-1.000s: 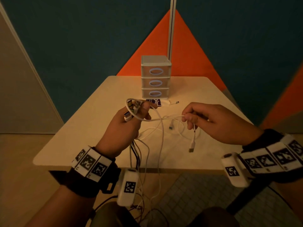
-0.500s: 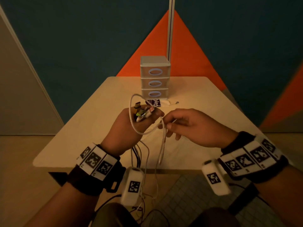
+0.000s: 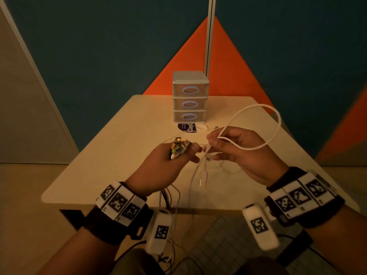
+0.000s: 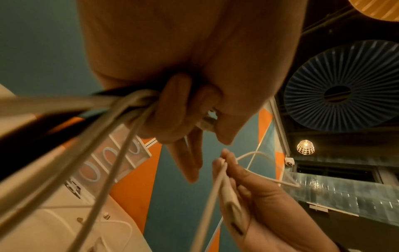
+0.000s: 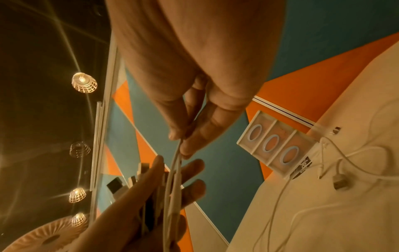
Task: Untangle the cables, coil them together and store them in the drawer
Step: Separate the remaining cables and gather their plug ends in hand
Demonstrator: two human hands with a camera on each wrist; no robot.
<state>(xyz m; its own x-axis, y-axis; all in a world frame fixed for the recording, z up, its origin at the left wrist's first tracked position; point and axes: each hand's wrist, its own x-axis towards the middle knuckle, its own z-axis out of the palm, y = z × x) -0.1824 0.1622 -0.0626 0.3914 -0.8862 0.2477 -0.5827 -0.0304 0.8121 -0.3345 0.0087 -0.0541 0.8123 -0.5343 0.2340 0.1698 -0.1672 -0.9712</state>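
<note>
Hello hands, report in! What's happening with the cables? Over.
Left hand grips bundle of plug ends. Right hand pinches white cable, loop raised. Drawer unit shut, not yet used. More cable loose on table.

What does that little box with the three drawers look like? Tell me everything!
The drawer unit is a small pale plastic tower of three stacked drawers, each with a light oval ring handle on its see-through front. All three look closed. It stands upright at the far end of the table, before the orange and teal wall. A dark purple sticker and a white cable lie at its foot. No hand touches it.
</note>
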